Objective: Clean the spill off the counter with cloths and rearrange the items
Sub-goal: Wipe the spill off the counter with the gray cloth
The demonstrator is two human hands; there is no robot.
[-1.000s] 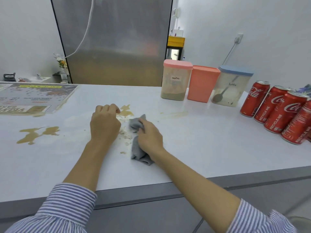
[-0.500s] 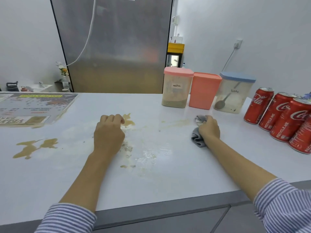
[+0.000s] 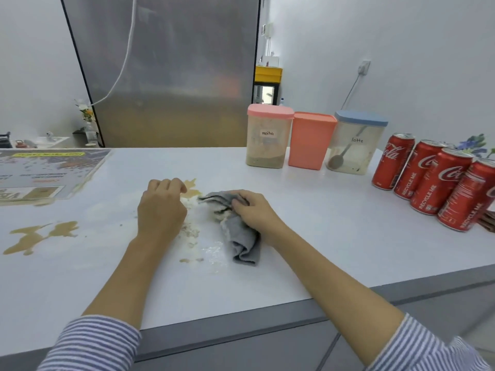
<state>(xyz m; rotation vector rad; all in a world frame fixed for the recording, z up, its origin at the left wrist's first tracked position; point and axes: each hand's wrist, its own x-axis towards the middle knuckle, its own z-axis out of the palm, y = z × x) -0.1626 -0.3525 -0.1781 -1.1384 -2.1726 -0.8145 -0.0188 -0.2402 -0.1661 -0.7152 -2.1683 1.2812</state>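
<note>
Head view looks down on a white counter (image 3: pixel 321 236). Near the middle, the right hand (image 3: pixel 254 212) presses on a grey cloth (image 3: pixel 241 236). Its fingers curl over the top of the cloth and bunch it up. The cloth is crumpled, and its loose end trails toward 6 o'clock from the hand. Pale mush sticks to the cloth's edge.

Left hand (image 3: pixel 160 210) rests on the counter just beside the cloth, at 9 o'clock from it. Its fingers are curled into a loose fist and it holds nothing. Between the two hands lies a wet, crumbly mess (image 3: pixel 191 231). A small brown splash (image 3: pixel 191 187) sits at 12 o'clock from the mess, touching the left knuckles. A bigger brown puddle (image 3: pixel 40 236) lies well apart, at 9 o'clock from the left hand.

Far at 1 o'clock from the cloth stand three tubs in a row: a pink-lid tub (image 3: pixel 268 136) marked mocha, an orange tub (image 3: pixel 312 140), and a blue-lid tub (image 3: pixel 355 143) marked latte with a spoon inside. At 3 o'clock stand red cans (image 3: pixel 434 180) close together in a line. A printed mat (image 3: pixel 45 170) lies at 10 o'clock. Both arms wear striped sleeves (image 3: pixel 93 344).
</note>
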